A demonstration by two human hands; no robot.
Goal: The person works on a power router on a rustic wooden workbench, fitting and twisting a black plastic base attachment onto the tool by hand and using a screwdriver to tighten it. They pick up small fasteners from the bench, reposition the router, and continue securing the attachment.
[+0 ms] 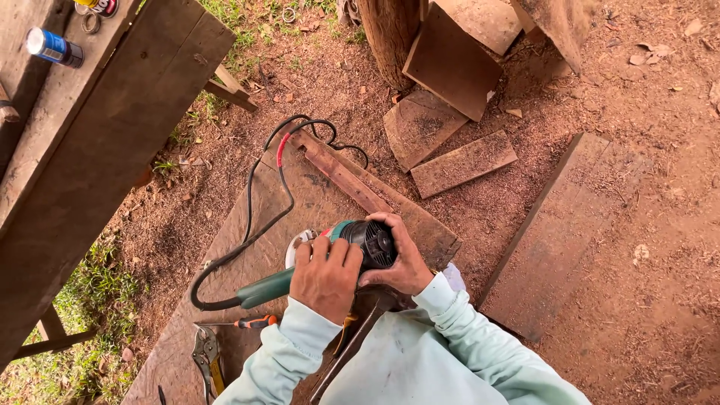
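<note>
A green and black angle grinder (358, 238) lies over a wide wooden board (247, 262) on the ground. My left hand (325, 279) grips the grinder's body from above. Cupped around the black motor end is my right hand (406, 262). The green handle (264, 289) points left, and a black cable (259, 221) with a red taped section loops away across the board. A narrow reddish wooden strip (341, 176) rests on the board beyond the tool. The disc is mostly hidden under my hands.
Locking pliers (205, 352) and an orange-handled screwdriver (247, 322) lie on the board near my left sleeve. A weathered workbench (97, 142) with a blue can (51, 46) stands at left. Loose board offcuts (463, 163), a plank (562, 225) and a post (390, 34) surround the spot.
</note>
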